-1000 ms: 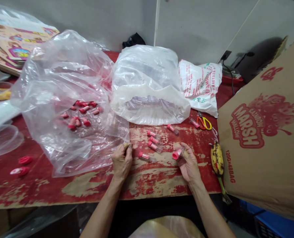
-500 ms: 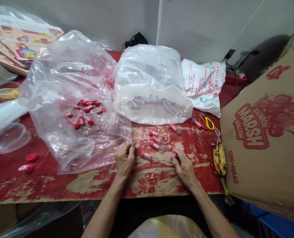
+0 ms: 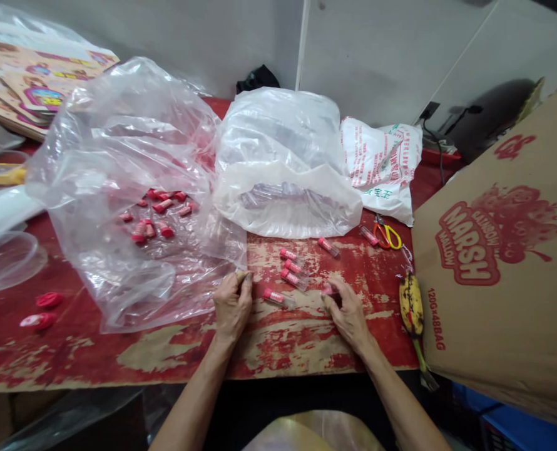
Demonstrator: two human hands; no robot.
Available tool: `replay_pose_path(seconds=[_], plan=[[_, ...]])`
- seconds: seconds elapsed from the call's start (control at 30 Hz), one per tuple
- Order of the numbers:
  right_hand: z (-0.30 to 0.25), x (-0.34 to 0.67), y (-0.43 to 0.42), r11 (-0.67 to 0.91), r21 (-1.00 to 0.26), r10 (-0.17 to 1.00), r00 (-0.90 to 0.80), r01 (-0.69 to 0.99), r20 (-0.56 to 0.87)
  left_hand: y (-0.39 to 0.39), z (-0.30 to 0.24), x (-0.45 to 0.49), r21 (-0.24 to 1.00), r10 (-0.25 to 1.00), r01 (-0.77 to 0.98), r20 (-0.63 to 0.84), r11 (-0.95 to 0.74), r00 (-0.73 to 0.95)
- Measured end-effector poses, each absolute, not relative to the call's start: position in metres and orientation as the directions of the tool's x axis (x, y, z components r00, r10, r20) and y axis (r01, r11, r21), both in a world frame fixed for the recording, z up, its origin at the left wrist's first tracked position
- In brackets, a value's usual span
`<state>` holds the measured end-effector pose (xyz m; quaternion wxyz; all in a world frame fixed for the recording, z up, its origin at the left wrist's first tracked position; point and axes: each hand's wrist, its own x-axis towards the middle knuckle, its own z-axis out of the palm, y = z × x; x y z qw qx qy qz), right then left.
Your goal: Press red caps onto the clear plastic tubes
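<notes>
Pink-capped plastic tubes (image 3: pixel 291 266) lie on a worn, red-painted desk (image 3: pixel 288 351), five in a loose group just in front of a bulging clear plastic bag (image 3: pixel 283 141) and a sixth off toward that bag's right corner. Inside the bag, a bundle of clear tubes (image 3: pixel 278 197) shows through the film. In front of the bag, a person's left hand (image 3: pixel 232 307) has its thumb and fingertips pressed together, pinching a small tan object (image 3: pixel 240 275) too small to identify, close to the group of tubes. To the right of that group, the right hand (image 3: pixel 348 316) curls around another pink-capped tube (image 3: pixel 328 290), most of which is hidden in the grip. Left of the bag and touching it, a second clear plastic bag (image 3: pixel 119 125) holds a scatter of pink-capped pieces (image 3: pixel 151 213). Farther left, two red caps (image 3: pixel 48 299) rest on the bare desk near a clear plastic lid (image 3: pixel 6 260), with printed cardboard sheets (image 3: pixel 34 81) beyond. Right of the bag are a white bag with red print (image 3: pixel 382 169), red-and-yellow-handled scissors (image 3: pixel 386 236) and a blackening banana (image 3: pixel 410 305), which lies against a cardboard carton printed "MARSH" (image 3: pixel 494 250). Behind the bag, a black bag (image 3: pixel 257 80) sits against the wall.
</notes>
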<state>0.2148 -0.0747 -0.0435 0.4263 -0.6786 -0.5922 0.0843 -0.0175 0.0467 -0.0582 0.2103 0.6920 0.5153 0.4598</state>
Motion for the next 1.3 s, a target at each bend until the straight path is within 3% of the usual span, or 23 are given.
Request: replay_pose_path(seconds=[0.1, 0.23, 0.4, 0.57, 0.67, 0.8, 0.9, 1.0, 1.07, 1.17, 1.23, 1.3], plan=[[-0.038, 0.218, -0.065, 0.083, -0.679, 0.897, 0.241, 0.730, 0.369, 0.047, -0.059, -0.018, 0.764, 0.909, 0.524, 0.413, -0.376, 0.049], [-0.033, 0.229, -0.032, 0.037, -0.578, 0.820, 0.306, 0.815, 0.484, 0.046, -0.059, -0.017, 0.778, 0.912, 0.505, 0.407, -0.373, 0.047], [-0.036, 0.236, -0.004, 0.051, -0.437, 0.852, 0.189, 0.898, 0.488, 0.046, -0.056, -0.016, 0.781, 0.913, 0.502, 0.406, -0.370, 0.041], [-0.022, 0.206, -0.032, 0.115, -0.331, 0.843, 0.084, 0.937, 0.532, 0.045, -0.055, -0.016, 0.785, 0.914, 0.490, 0.402, -0.379, 0.062], [-0.015, 0.171, -0.045, 0.274, -0.332, 0.886, -0.103, 0.903, 0.453, 0.045, -0.056, -0.016, 0.786, 0.917, 0.496, 0.394, -0.369, 0.059], [-0.020, 0.139, -0.046, 0.241, -0.252, 0.943, -0.165, 0.937, 0.290, 0.045, -0.055, -0.016, 0.782, 0.918, 0.504, 0.392, -0.366, 0.060], [-0.025, 0.140, -0.049, 0.204, -0.467, 0.959, -0.080, 0.860, 0.271, 0.044, -0.053, -0.015, 0.785, 0.923, 0.506, 0.380, -0.357, 0.061], [-0.026, 0.158, -0.061, 0.117, -0.810, 0.973, 0.097, 0.575, 0.210, 0.044, -0.052, -0.016, 0.794, 0.928, 0.497, 0.368, -0.350, 0.065], [-0.023, 0.172, -0.070, 0.038, -0.928, 0.965, 0.228, 0.370, 0.131, 0.043, -0.052, -0.016, 0.801, 0.930, 0.488, 0.362, -0.346, 0.066], [-0.017, 0.192, -0.083, -0.011, -0.956, 0.920, 0.378, 0.294, 0.106, 0.043, -0.052, -0.016, 0.806, 0.931, 0.482, 0.359, -0.345, 0.065], [-0.011, 0.201, -0.088, 0.000, -0.899, 0.890, 0.410, 0.437, 0.199, 0.044, -0.052, -0.016, 0.799, 0.927, 0.488, 0.370, -0.351, 0.060], [-0.007, 0.208, -0.092, 0.073, -0.769, 0.870, 0.337, 0.635, 0.361, 0.045, -0.053, -0.016, 0.790, 0.925, 0.503, 0.377, -0.351, 0.053]])
